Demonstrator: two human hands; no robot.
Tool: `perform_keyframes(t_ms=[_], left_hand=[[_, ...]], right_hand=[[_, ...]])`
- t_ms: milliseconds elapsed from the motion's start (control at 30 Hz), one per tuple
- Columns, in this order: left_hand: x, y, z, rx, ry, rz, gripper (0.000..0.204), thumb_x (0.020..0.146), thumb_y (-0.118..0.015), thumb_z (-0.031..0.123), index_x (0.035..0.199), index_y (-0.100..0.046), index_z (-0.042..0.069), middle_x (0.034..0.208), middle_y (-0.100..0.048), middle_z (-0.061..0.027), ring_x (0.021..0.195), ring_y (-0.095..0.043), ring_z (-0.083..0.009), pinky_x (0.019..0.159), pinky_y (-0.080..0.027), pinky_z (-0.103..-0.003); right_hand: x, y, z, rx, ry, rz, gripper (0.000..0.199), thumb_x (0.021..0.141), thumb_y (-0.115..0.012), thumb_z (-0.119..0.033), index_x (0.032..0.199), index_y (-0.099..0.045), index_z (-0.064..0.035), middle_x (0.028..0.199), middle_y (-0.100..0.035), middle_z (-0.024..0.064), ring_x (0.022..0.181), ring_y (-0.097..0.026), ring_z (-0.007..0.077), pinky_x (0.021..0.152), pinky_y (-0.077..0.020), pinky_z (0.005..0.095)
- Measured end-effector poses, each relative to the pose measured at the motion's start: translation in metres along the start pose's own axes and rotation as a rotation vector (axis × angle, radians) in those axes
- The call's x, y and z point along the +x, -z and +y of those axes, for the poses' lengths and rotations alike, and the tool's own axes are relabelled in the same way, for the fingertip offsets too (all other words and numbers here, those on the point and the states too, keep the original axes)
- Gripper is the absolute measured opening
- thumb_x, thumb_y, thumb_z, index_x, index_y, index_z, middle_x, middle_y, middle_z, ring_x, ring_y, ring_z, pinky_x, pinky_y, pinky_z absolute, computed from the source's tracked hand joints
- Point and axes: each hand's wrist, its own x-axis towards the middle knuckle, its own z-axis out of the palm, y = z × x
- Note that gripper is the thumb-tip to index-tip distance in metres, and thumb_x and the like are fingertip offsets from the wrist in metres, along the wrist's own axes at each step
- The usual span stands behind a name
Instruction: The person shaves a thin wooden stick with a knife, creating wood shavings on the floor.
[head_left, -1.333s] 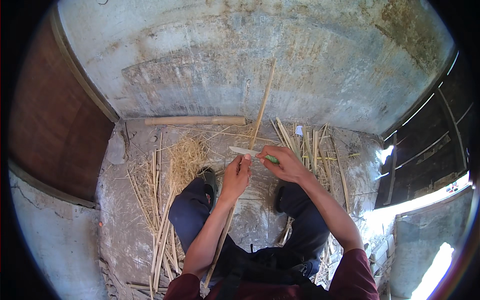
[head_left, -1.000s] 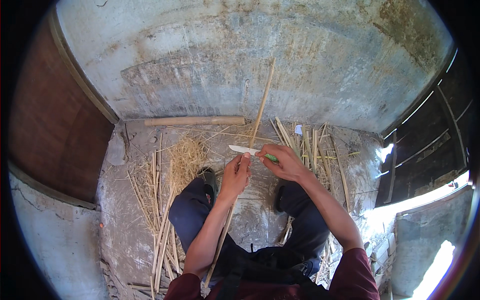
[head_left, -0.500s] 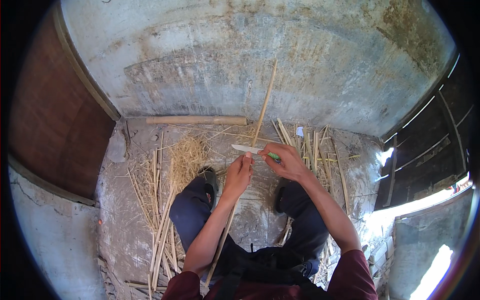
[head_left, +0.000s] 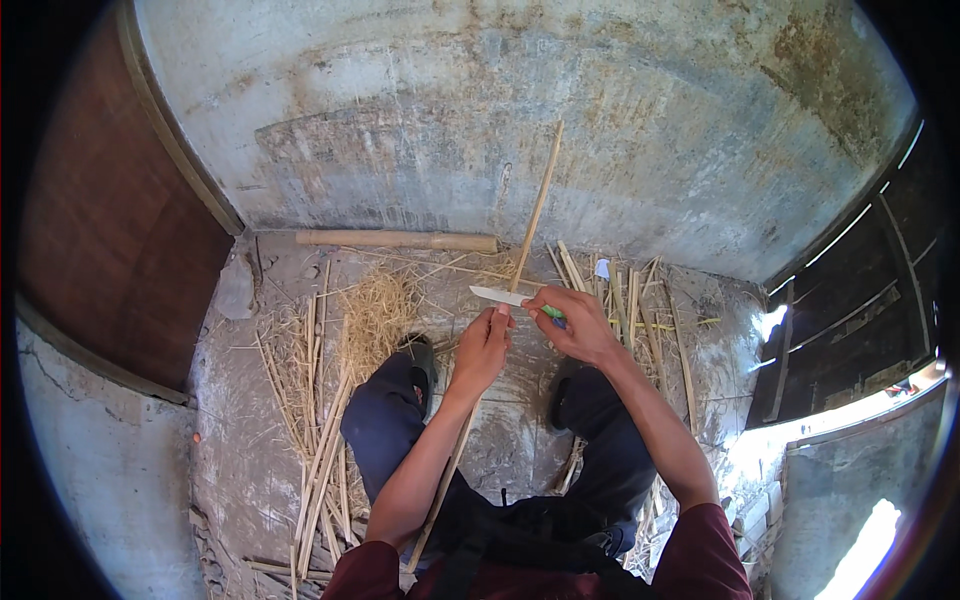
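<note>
A long, thin bamboo strip point(head_left: 541, 205) runs from near my left forearm up past both hands toward the wall. My left hand point(head_left: 484, 350) is closed round it, thumb on top. In my right hand point(head_left: 573, 324) is a knife point(head_left: 494, 295) with a pale blade and a green handle, most of which the fingers hide. The blade lies across the strip just beyond my left thumb, its tip pointing left. Whether the edge bites into the strip cannot be made out.
A heap of curly shavings point(head_left: 378, 305) lies left of my feet, with several bamboo strips point(head_left: 322, 470) beside it. More strips point(head_left: 630, 300) lie on the right. A thick bamboo pole point(head_left: 395, 240) rests along the stained wall point(head_left: 420, 130). A brown door panel point(head_left: 120, 220) is at left.
Both hands, the knife and the strip keep nearly the same places relative to each other. The whole view has shifted slightly.
</note>
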Motion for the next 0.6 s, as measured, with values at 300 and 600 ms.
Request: perform_keyframes(t_ms=[300,600], left_hand=[[-0.013,-0.007,-0.007,0.064,-0.029,-0.133,0.049,0.118,-0.047,0.047,0.102,-0.064,0.004,0.069,-0.048,0.0030,0.053,-0.043,-0.0054,0.049,-0.035,-0.026],[-0.024,-0.013,-0.002,0.185,-0.068,-0.120,0.045,0.118,-0.046,0.040,0.102,-0.064,0.003,0.069,-0.051,0.0001,0.054,-0.046,-0.0079,0.052,-0.038,-0.029]], right_hand=[[0.007,0.031,0.040,-0.006,-0.172,0.159,0.013,0.101,-0.068,-0.012,0.109,-0.070,-0.0024,0.108,-0.078,0.0185,0.099,-0.075,0.0426,0.084,-0.0570,0.0473],[0.010,0.049,0.046,0.009,-0.260,0.204,0.014,0.101,-0.069,-0.013,0.108,-0.070,-0.0016,0.097,-0.077,0.0172,0.085,-0.074,0.0317,0.070,-0.0541,0.0425]])
